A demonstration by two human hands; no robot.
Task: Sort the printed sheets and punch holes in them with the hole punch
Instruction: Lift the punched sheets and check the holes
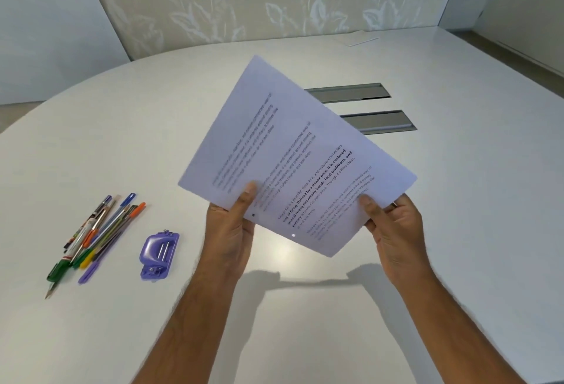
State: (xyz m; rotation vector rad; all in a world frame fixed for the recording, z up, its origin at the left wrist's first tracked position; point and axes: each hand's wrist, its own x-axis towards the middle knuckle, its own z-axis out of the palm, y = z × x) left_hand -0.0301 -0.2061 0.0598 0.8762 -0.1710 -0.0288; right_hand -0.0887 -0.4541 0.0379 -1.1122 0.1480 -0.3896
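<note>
A thin stack of white printed sheets [283,145] is held tilted above the table, with the text running diagonally. My left hand [235,225] pinches the near left edge, thumb on top. My right hand [393,222] grips the near right corner, thumb on the page. Two small punched holes show along the near edge between my hands. A purple hole punch [158,254] lies on the white table [152,139], to the left of my left forearm and untouched.
A loose bunch of several pens and markers [94,231] lies left of the punch. Two grey cable slots [363,109] sit in the tabletop behind the sheets. A thin white sheet or card [357,39] rests at the far edge near the patterned wall.
</note>
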